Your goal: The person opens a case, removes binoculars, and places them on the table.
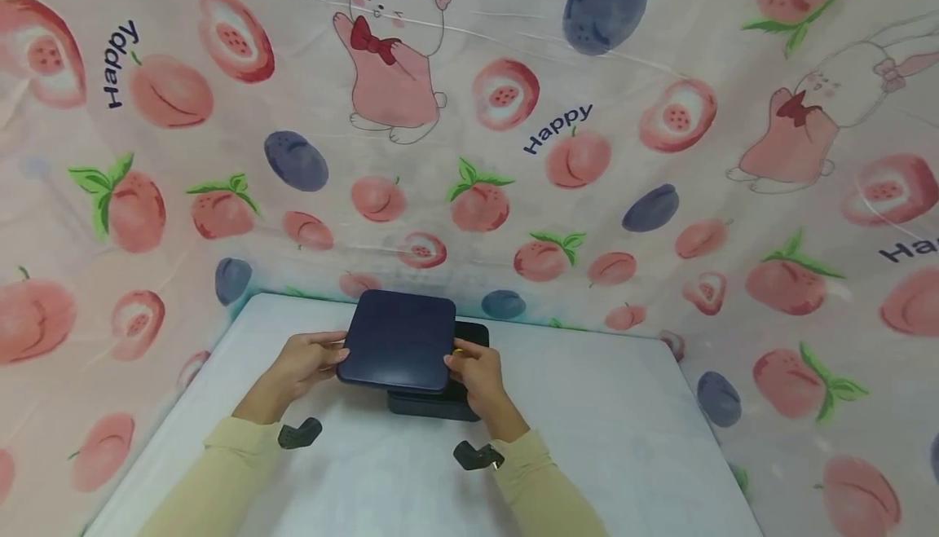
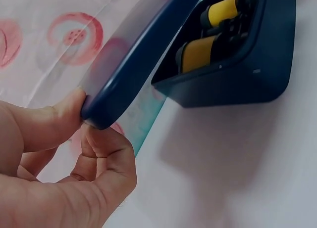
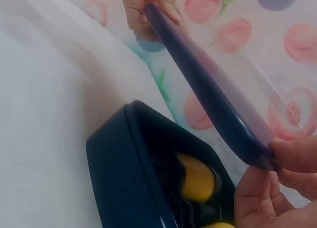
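Observation:
Both hands hold a flat, dark blue lid (image 1: 399, 340) with rounded corners, raised and tilted over a dark blue box (image 1: 434, 407). My left hand (image 1: 306, 363) pinches the lid's left edge between thumb and fingers. At the opposite edge, my right hand (image 1: 478, 372) pinches it the same way. The box stands on the table without its lid. Inside it lie yellow-and-black cylindrical pieces (image 2: 199, 55), also visible in the right wrist view as a yellow cylinder (image 3: 198, 178); their exact kind cannot be made out. From the head view, the lid hides most of the box.
The box sits toward the far edge of a white-covered table (image 1: 587, 439). Behind and beside the table hangs a pale sheet (image 1: 455, 40) printed with peaches, plums and rabbits. Dark wrist-worn devices (image 1: 301, 433) show at both sleeve cuffs.

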`<action>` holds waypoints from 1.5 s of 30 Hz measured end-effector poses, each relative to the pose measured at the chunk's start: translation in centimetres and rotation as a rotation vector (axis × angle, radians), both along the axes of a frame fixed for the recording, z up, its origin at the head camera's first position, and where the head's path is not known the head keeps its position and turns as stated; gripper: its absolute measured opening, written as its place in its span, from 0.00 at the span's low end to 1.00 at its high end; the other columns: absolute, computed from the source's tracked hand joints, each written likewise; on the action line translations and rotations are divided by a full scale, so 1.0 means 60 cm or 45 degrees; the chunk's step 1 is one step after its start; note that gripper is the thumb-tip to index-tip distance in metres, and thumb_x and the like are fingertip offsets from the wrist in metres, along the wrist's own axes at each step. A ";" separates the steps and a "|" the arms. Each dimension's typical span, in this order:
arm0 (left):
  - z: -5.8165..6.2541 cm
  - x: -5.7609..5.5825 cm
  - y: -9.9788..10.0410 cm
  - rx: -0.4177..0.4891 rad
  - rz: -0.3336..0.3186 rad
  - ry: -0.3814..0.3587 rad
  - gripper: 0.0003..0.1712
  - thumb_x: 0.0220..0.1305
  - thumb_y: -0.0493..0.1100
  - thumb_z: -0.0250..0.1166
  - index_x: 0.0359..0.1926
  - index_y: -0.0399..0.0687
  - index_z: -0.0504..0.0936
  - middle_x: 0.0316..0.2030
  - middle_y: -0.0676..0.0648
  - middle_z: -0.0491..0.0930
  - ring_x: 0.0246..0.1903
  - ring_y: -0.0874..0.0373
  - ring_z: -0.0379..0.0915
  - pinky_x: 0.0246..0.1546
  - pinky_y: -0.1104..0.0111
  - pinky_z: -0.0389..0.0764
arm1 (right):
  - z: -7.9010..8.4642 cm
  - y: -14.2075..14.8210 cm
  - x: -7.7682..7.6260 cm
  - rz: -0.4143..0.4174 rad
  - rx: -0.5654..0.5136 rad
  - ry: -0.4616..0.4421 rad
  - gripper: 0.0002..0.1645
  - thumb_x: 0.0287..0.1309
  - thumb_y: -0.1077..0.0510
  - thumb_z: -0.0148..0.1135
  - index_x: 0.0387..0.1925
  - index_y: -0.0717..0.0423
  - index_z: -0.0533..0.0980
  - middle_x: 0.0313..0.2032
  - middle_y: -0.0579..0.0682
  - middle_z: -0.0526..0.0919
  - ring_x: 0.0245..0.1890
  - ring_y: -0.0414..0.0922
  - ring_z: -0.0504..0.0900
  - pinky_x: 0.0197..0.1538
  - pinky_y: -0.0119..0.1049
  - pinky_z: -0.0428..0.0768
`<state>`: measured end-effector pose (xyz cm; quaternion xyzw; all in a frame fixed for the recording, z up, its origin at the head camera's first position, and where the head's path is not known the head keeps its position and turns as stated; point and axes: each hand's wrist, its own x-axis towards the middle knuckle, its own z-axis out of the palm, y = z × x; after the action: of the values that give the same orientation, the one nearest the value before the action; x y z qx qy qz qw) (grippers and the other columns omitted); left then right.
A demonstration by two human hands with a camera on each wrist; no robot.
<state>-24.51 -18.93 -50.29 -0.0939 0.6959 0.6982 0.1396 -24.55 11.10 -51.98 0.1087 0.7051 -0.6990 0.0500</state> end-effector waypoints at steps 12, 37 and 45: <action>-0.001 0.008 -0.040 0.021 -0.016 0.003 0.40 0.66 0.27 0.67 0.75 0.26 0.62 0.41 0.51 0.80 0.35 0.65 0.83 0.38 0.71 0.84 | 0.004 -0.038 0.005 0.022 -0.049 0.014 0.29 0.60 0.71 0.69 0.64 0.65 0.78 0.37 0.51 0.84 0.36 0.41 0.83 0.48 0.39 0.89; -0.017 0.020 -0.133 0.062 -0.034 0.029 0.37 0.65 0.27 0.67 0.73 0.24 0.66 0.38 0.57 0.83 0.36 0.65 0.83 0.39 0.71 0.85 | -0.006 -0.121 0.010 0.044 -0.058 -0.026 0.28 0.61 0.69 0.69 0.64 0.61 0.80 0.48 0.57 0.85 0.39 0.44 0.85 0.57 0.45 0.88; -0.020 0.023 -0.164 0.092 -0.052 0.038 0.33 0.66 0.26 0.65 0.72 0.25 0.68 0.39 0.58 0.82 0.37 0.67 0.83 0.40 0.72 0.85 | -0.005 -0.151 0.009 0.051 -0.056 -0.017 0.28 0.61 0.69 0.68 0.64 0.62 0.79 0.49 0.58 0.85 0.40 0.43 0.87 0.57 0.48 0.88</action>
<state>-23.13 -28.79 -51.51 -0.0643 0.6739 0.7213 0.1467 -24.00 2.02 -52.30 0.0980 0.6911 -0.7125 0.0711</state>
